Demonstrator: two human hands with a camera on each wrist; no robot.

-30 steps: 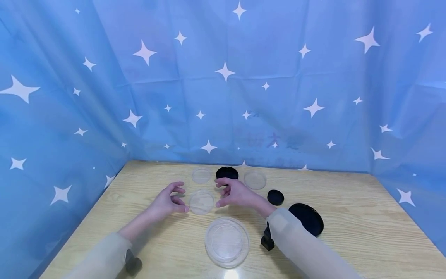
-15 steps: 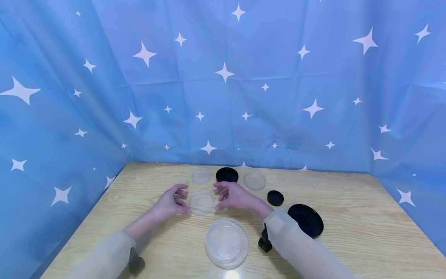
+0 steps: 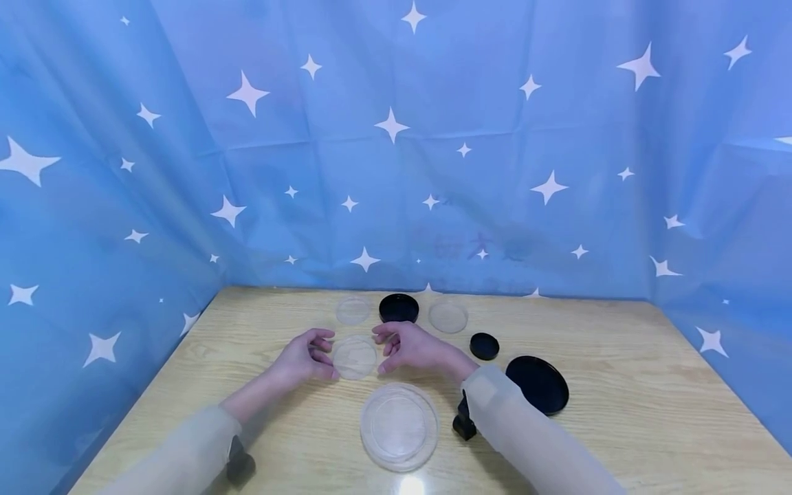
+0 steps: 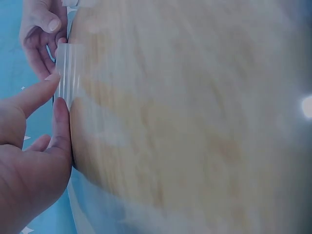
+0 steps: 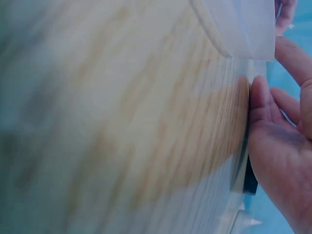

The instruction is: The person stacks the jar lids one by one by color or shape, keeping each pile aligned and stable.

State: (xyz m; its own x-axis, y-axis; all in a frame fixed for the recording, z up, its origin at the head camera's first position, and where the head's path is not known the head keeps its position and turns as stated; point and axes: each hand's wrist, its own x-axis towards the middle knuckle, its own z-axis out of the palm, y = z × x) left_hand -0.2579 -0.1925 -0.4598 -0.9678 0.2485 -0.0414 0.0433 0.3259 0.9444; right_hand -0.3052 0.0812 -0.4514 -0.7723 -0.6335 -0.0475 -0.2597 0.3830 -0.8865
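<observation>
Fingers loosely curved and parted, the left hand [image 3: 304, 359] and right hand [image 3: 413, 348] flank a clear round plastic dish [image 3: 355, 357], thumbs at its rim; beyond them, blue star-printed cloth [image 3: 334, 161] shows faint writing [image 3: 480, 246], mostly illegible.

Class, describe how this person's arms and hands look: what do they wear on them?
The left hand and right hand are bare, without gloves. The left sleeve and right sleeve are long, pale and plain, ending short of the hands. A small dark device shows beneath each cuff: left device, right device. No cables can be seen.
</observation>
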